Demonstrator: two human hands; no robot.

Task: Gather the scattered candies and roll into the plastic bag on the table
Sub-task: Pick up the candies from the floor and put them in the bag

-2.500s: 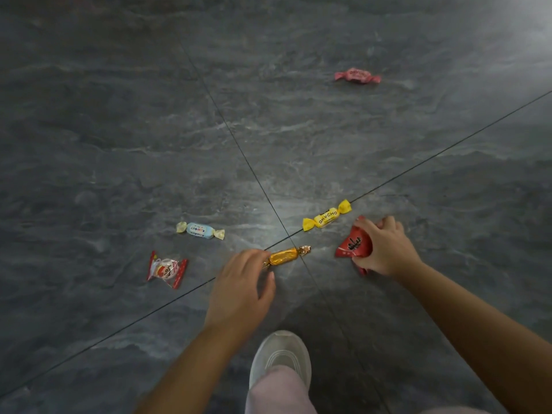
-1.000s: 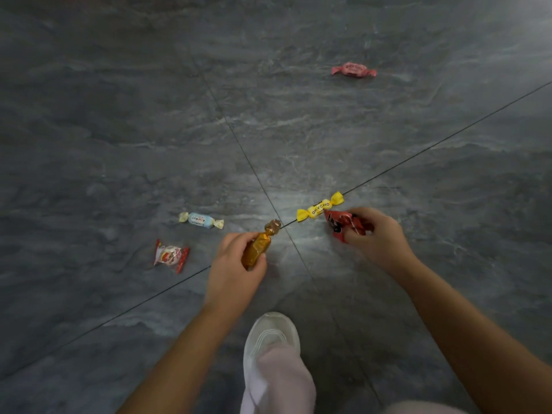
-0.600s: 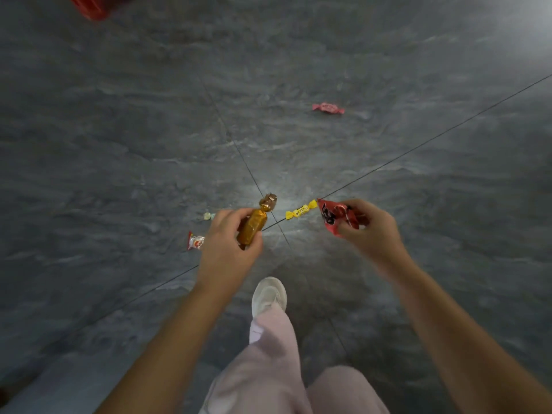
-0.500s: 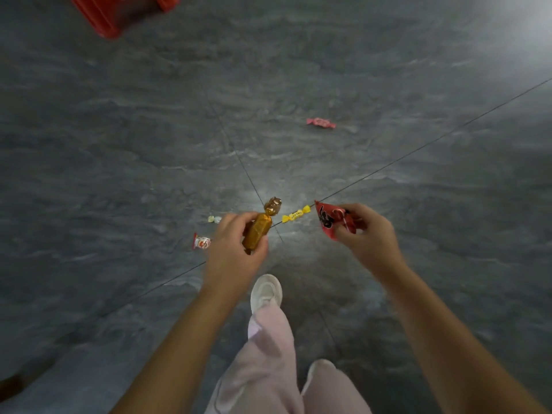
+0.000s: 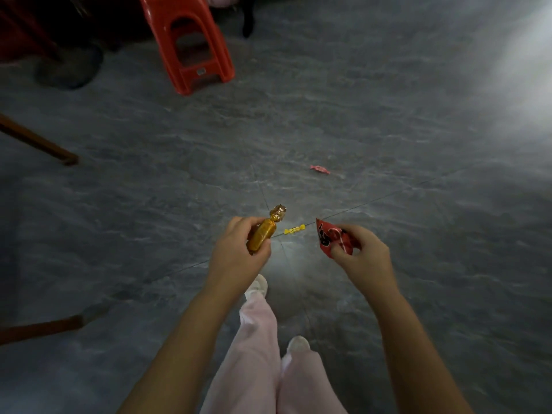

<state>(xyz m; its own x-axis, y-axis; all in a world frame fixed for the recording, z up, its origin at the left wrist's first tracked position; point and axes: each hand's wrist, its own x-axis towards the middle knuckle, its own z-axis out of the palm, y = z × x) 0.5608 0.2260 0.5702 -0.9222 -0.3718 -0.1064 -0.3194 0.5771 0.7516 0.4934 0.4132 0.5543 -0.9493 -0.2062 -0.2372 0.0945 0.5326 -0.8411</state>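
My left hand (image 5: 236, 258) grips a gold-wrapped candy (image 5: 263, 234), its twisted end pointing up. My right hand (image 5: 363, 256) pinches a red packet (image 5: 327, 236) with black print. Both hands are raised well above the dark grey tiled floor. A yellow candy (image 5: 294, 229) lies on the floor between the hands, far below. A pink candy (image 5: 319, 169) lies farther off on the floor. The blue candy and the red-and-white candy are hidden behind my left hand and arm. No plastic bag or table top is in view.
A red plastic stool (image 5: 186, 43) stands on the floor at the top. Two brown wooden legs (image 5: 38, 141) (image 5: 38, 328) reach in from the left. My pink trouser legs (image 5: 263, 354) and white shoes (image 5: 258, 286) are below the hands.
I have picked up the gold candy with the left hand and the red packet with the right, and risen from the floor; the view now takes in the stool.
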